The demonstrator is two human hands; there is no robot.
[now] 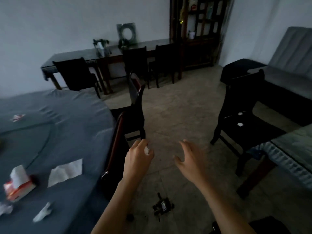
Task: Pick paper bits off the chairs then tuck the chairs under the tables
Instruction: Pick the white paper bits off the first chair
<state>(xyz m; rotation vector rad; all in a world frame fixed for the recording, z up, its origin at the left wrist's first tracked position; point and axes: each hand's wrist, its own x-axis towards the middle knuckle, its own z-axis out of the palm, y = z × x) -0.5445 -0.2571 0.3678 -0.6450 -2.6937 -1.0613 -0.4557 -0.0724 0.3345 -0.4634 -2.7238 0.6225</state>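
At the right edge of the round table (67,119), two dark chairs (135,105) stand tucked close, while the person's left hand (139,156) pinches a crumpled paper bit (146,150) over the floor. The right hand (190,157) hangs spread and empty. Two white paper bits (240,124) lie on the seat of the pulled-out chair (243,115) at the glass-topped table's (297,149) near corner, so that chair appears left to clear and tuck.
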